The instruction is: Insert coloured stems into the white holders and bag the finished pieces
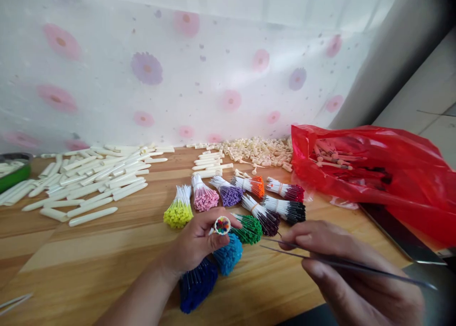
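My left hand [199,236] is closed around a cream pen barrel [218,232]. Its round end faces me and shows several coloured tips packed inside. In my right hand [331,255] is a pair of metal tweezers [285,252], its two points slightly apart and aimed left; a small dark tip shows near my fingertip, too small to name. Banded bundles of white sticks with coloured ends surround my left hand: green [249,228], light blue [228,255], dark blue [198,285], and yellow [178,214]. The green bundle lies between my hands.
More bundles, including pink [205,198], purple [228,191], orange [252,186] and black [290,209], lie behind. Loose cream barrels [96,179] cover the left, small cream parts [256,150] the back. A red plastic bag [377,169] stands right, beside a dark flat object [399,233].
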`<move>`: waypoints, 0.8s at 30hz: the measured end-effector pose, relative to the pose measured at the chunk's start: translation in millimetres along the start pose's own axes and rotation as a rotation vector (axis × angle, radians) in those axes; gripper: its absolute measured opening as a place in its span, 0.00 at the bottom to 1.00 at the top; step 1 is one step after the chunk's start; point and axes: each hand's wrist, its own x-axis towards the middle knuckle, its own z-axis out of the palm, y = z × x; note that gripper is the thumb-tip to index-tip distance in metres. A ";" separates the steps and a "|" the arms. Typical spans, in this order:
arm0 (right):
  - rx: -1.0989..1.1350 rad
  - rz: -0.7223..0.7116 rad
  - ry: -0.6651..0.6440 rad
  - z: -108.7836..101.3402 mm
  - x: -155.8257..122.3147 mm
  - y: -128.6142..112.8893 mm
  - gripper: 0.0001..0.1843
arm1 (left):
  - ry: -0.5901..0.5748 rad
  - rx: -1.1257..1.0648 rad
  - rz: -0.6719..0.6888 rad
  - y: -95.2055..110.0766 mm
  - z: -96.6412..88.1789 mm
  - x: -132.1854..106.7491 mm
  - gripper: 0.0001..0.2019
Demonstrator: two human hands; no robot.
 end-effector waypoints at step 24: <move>0.038 -0.221 -0.044 46.7 19.0 -11.2 0.16 | -0.035 -0.057 -0.054 -0.1 0.7 0.0 0.18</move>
